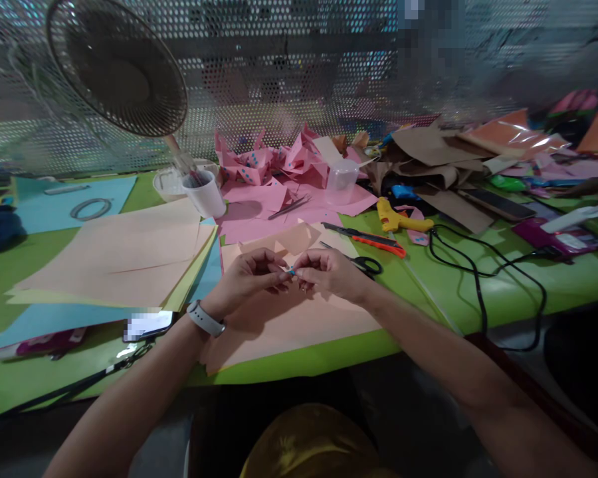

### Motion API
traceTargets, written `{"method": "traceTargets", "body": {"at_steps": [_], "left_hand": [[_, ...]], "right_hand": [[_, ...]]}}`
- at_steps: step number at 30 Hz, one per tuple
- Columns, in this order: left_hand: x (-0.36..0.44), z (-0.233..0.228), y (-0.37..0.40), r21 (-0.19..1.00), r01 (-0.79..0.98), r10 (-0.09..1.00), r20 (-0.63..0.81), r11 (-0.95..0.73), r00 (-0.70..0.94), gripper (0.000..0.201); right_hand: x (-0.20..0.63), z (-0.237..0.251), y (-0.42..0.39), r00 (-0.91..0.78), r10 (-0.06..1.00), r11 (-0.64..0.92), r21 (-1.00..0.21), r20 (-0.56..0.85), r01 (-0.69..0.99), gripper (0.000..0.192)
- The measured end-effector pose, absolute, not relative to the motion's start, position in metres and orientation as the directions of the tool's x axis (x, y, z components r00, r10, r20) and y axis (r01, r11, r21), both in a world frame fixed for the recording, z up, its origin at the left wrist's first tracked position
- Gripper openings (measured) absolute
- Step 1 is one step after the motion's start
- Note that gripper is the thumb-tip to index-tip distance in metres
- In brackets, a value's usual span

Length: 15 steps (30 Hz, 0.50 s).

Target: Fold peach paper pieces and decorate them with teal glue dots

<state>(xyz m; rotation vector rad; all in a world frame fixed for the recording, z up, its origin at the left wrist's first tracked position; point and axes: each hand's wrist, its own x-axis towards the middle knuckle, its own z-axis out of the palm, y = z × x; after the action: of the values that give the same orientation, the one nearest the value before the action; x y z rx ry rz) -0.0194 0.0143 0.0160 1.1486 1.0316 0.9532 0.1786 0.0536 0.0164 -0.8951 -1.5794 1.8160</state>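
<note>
My left hand (249, 275) and my right hand (329, 272) meet fingertip to fingertip above a peach paper sheet (284, 325) on the green table (453, 285). Between the fingertips I pinch a tiny blue piece (291, 271), too small to identify. A white watch (205, 318) sits on my left wrist. Black-handled scissors (361, 262) lie just right of my right hand.
A stack of peach, yellow and blue sheets (124, 255) lies left, with a phone (149, 325) below it. Behind are a white cup (206, 192), pink folded papers (279, 162), tweezers (289, 208), a clear cup (341, 180), an orange utility knife (373, 239), a yellow glue gun (398, 219) with black cable (478, 285), and a fan (117, 66).
</note>
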Motion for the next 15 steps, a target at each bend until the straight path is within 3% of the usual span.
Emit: {"method": "traceTargets", "body": {"at_steps": [15], "left_hand": [[-0.0180, 0.0153, 0.0149, 0.991, -0.058, 0.961, -0.102, 0.120, 0.256, 0.035]], "right_hand": [[0.1838, 0.0163, 0.0553, -0.641, 0.757, -0.153, -0.988, -0.123, 0.010, 0.013]]}}
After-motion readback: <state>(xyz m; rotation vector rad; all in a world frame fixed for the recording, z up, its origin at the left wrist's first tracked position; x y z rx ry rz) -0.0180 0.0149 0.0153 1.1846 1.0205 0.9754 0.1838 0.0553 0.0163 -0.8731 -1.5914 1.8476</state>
